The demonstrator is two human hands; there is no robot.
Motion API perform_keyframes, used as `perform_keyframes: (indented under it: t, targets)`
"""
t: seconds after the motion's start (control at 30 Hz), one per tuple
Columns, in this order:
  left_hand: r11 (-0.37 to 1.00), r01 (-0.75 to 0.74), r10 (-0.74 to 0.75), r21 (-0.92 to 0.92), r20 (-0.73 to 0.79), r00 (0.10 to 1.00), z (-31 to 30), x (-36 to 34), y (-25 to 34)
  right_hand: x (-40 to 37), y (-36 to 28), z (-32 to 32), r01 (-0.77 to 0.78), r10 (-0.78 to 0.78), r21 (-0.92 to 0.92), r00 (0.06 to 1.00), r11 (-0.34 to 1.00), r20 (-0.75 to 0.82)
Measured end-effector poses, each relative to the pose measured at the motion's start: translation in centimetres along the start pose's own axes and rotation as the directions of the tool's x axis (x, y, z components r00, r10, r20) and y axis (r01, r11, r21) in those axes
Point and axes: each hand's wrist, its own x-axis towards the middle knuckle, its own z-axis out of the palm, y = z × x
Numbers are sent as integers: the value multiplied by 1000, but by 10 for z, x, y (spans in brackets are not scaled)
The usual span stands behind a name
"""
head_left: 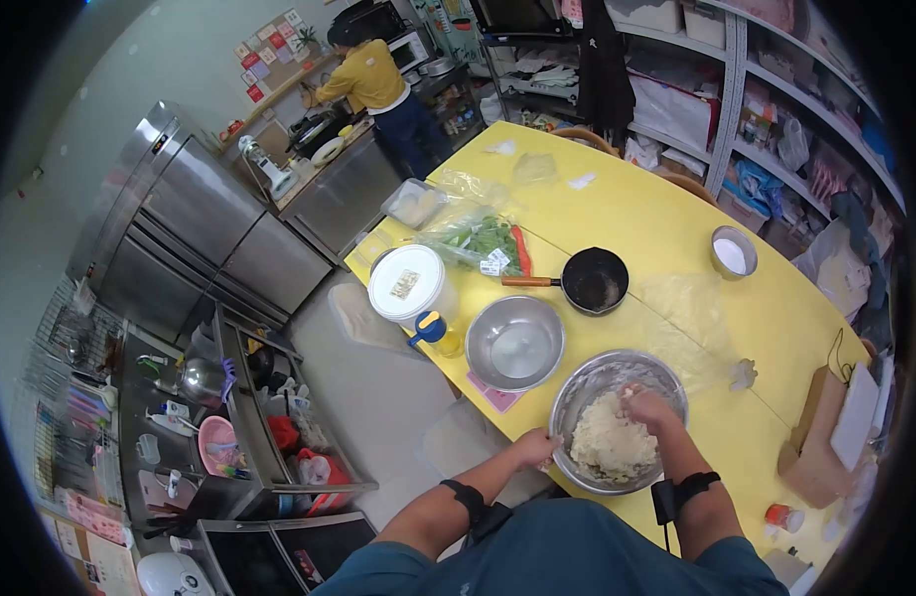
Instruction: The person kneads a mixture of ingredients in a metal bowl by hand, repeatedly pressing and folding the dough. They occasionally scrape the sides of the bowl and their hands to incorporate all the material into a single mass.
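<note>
A large metal mixing bowl (574, 402) stands at the near edge of the yellow table. In it lies a pale, lumpy mass of dough (609, 439), with floury smears up the bowl's wall. My left hand (537, 449) grips the rim on the left side. Inside the bowl, my right hand (648, 407) has its fingers curled into the dough's upper right part; the fingertips are partly hidden. Just beyond is a second metal bowl (515, 343) with something whitish in its bottom. A black saucepan (595, 280) with a wooden handle sits behind it.
Left of the bowls stand a white lidded bucket (406, 283) and a blue-topped oil jug (436, 333). Bagged greens (478, 243) lie behind. A small bowl of white powder (734, 252) and a cardboard box (815, 437) are rightward. A person in yellow (370, 77) works at the far counter.
</note>
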Motion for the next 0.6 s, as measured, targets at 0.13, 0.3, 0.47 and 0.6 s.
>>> perform_keyframes:
  t: [0.13, 0.3, 0.47, 0.6]
  targets:
    - [998, -64, 64, 12, -40, 997, 2, 48, -40, -36, -57, -11, -35, 17, -529, 999, 848, -40]
    - [986, 77, -72, 150, -34, 997, -8, 36, -20, 19, -14, -40, 174, -244, -698, 970, 694, -1]
    - [980, -87, 120, 180, -180, 976, 2, 3, 14, -12, -38, -37, 49, 10, -730, 997, 681, 75]
    - [982, -137, 159, 130, -184, 970, -1, 21, -1, 3, -12, -16, -158, 21, -641, 976, 751, -216]
